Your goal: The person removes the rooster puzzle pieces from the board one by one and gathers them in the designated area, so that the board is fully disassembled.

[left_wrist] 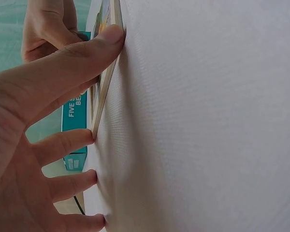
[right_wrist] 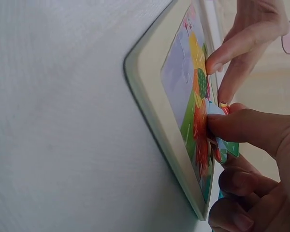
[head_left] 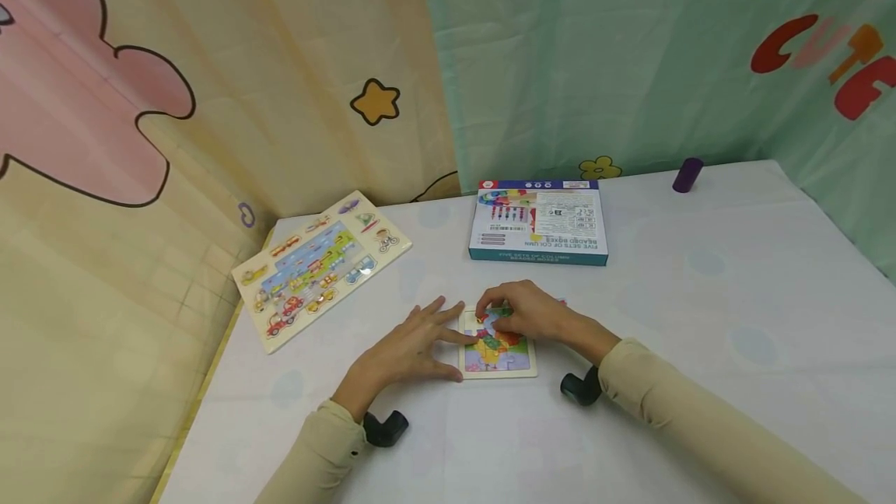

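**One puzzle piece (right_wrist: 230, 147) pinched over one small puzzle (right_wrist: 151, 82), two hands at work**

Two hands share a single small framed puzzle. The right hand (head_left: 528, 311) has its grip closed on one piece, held tilted between thumb and fingers, over the picture inside the frame. The left hand (head_left: 409, 348) has its grip spread wide: the thumb touches the puzzle's edge, the index finger reaches over the picture, and other fingertips rest on the cloth beside it. Two black fittings (head_left: 582, 389) show, one at each wrist.

Three more things lie around the hands: one larger picture board (head_left: 322, 278) with vehicles, beyond the left grip and to its left; one flat box (head_left: 537, 243) lettered "FIVE SETS OF COLUMN BEADED BOXES", beyond the right grip; and one purple cylinder (head_left: 688, 175), farther off to that grip's right.

The tabletop (head_left: 700, 426) wears a white cloth with pale spots. Past both grips, hangings (head_left: 595, 61) close off the space, cream on the left and green on the right, printed with a pink shape, one orange star, one yellow flower and four letters, "CUTE".
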A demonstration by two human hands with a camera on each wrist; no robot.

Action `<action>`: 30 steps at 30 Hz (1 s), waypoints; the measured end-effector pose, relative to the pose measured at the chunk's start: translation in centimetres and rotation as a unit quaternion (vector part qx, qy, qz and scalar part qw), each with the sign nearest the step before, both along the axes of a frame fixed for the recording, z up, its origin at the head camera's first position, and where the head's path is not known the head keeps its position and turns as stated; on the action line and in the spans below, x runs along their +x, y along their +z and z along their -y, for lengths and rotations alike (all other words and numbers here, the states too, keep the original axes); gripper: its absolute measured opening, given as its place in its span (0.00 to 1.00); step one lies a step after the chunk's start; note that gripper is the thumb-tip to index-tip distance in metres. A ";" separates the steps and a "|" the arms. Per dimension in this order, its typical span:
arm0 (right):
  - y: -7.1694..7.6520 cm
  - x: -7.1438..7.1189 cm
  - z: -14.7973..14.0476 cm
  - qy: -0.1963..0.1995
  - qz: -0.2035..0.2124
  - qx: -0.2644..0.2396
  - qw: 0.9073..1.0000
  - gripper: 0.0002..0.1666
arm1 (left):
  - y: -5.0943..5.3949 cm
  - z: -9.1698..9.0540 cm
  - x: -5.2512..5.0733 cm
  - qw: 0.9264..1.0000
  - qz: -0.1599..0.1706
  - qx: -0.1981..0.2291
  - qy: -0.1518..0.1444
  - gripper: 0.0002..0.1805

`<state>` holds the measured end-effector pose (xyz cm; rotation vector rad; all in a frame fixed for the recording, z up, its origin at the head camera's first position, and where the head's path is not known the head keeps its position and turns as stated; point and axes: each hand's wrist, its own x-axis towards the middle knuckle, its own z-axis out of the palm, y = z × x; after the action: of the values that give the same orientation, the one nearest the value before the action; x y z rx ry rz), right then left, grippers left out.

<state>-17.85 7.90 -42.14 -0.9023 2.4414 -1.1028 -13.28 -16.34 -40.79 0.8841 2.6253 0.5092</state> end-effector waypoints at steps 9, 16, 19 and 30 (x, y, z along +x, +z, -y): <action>0.2 0.0 0.0 -0.010 0.022 -0.010 1.000 0.16 | 0.0 0.0 0.0 1.000 -0.003 -0.006 -0.002 0.31; 0.1 0.0 0.5 -0.020 0.019 0.020 0.999 0.16 | 0.0 0.0 0.1 1.000 0.002 -0.002 0.000 0.31; 0.2 0.0 0.5 -0.028 0.014 0.035 0.999 0.12 | 0.0 0.0 0.1 1.000 0.003 -0.001 0.001 0.31; 0.5 -0.1 -0.1 -0.069 0.062 -0.005 0.996 0.13 | -0.1 0.1 0.0 1.000 0.002 -0.001 0.002 0.32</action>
<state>-17.97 7.95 -41.61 -0.6535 2.4271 -1.1812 -13.24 -16.41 -40.85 0.8776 2.6246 0.5082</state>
